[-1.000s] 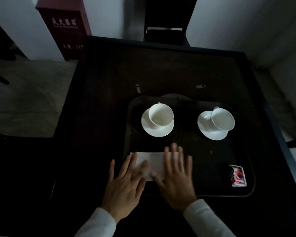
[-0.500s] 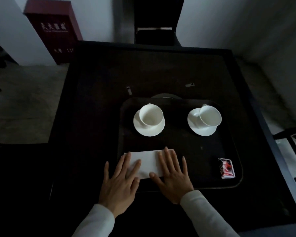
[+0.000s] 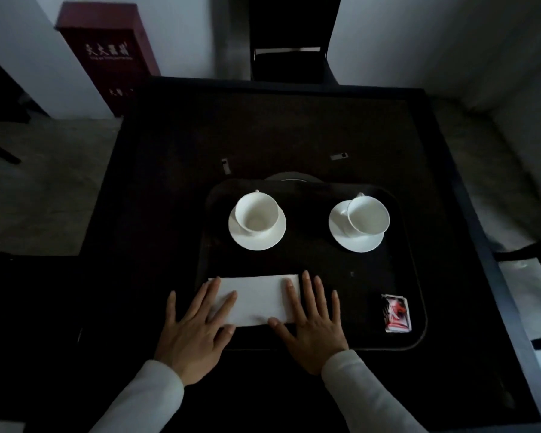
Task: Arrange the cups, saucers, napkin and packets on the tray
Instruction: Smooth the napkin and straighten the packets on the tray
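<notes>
A dark tray [image 3: 310, 343] lies on the dark table. At its far left a white cup [image 3: 256, 212] stands on a white saucer [image 3: 258, 240]. At the far right a second cup [image 3: 368, 217] sits off-centre on its saucer [image 3: 355, 242]. A folded white napkin [image 3: 258, 300] lies flat at the tray's near left. My left hand [image 3: 196, 326] presses its left end with fingers spread, and my right hand [image 3: 313, 320] presses its right end the same way. Red and white packets [image 3: 396, 313] are stacked in the near right corner.
The dark table [image 3: 169, 214] has raised edges. Two small light tags [image 3: 226, 166] [image 3: 339, 156] lie beyond the tray, and a round plate rim [image 3: 289, 176] shows at the tray's far edge. A dark chair [image 3: 289, 57] stands opposite, a red box [image 3: 107, 54] by the wall.
Both hands have slid apart along the napkin, from close together over its middle to its two ends, so more of it shows. The cups and packets have not moved.
</notes>
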`<state>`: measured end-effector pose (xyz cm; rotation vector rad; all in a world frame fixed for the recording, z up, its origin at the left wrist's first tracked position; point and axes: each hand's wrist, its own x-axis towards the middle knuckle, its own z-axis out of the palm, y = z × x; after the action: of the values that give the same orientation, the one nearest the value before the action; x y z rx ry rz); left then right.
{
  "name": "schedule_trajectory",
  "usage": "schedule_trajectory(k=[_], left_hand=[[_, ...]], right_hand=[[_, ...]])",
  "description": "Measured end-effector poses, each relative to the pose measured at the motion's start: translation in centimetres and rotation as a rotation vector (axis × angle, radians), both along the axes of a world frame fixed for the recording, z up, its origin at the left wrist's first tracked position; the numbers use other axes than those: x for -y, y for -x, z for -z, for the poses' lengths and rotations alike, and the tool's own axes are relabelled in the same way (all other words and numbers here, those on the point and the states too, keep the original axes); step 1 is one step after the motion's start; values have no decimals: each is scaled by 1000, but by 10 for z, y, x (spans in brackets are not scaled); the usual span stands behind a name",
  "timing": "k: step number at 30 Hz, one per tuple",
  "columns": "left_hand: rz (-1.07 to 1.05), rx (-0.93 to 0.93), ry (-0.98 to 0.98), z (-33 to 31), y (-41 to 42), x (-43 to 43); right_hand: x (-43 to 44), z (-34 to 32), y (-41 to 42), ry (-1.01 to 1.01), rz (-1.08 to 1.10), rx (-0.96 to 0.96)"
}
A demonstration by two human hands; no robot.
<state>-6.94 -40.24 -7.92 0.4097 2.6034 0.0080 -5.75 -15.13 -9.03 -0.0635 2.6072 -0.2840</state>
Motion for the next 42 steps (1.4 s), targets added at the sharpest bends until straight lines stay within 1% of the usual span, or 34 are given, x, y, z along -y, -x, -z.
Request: schedule_trajectory(k=[6,9,10,12,14,15,17,19,21,24,26,28,30,31,32,34,36,37,40,42], left_hand=[[-50,128,35,-12,14,-9],[-55,187,37,-18,17,-11],[-49,188,33,-18,17,-11],[-25,199,53,-18,18,-10],[2,234,88,-20,16,-7],[12,248,92,-21,16,-5],[19,244,69,-22,17,-4],[-10,247,38,-25,18,-5],[-29,245,39,-28,19,-7],[-33,240,59,-32,22,-11],[-31,234,82,-38,27,-14],[-34,222,109,-45,31,-20],[-46,169,124,-51,33,-28],[-47,114,122,-54,33,-30],[-38,37,112,-58,32,-37],[-39,-121,24,-69,27,-59],[-130,-239,-185,-69,16,-89],[-228,-213,-300,-68,9,-112],[-506,11,-606,-61,-9,-185],[-615,132,-730,-55,-16,-231]], right_hand=[[-10,2,-2,57,-14,-15],[2,-8,-7,84,50,-108],[13,-10,-7,134,35,-158],[48,-10,-2,265,-85,-193],[84,-6,4,355,-174,-121],[93,-4,6,353,-186,-70],[85,4,9,274,-210,-47],[56,9,8,173,-217,-53],[24,10,4,110,-166,-58],[6,1,5,107,-175,-9],[7,-6,8,179,-178,16],[-3,-17,7,328,-144,5],[-27,-29,6,528,-5,-94],[-43,-36,5,589,58,-166],[-62,-41,4,601,80,-262],[-104,-46,2,549,76,-418],[-146,-49,1,479,8,-465],[-166,-50,1,440,-43,-445],[-206,-49,2,304,-192,-220],[-217,-45,2,234,-246,-134]])
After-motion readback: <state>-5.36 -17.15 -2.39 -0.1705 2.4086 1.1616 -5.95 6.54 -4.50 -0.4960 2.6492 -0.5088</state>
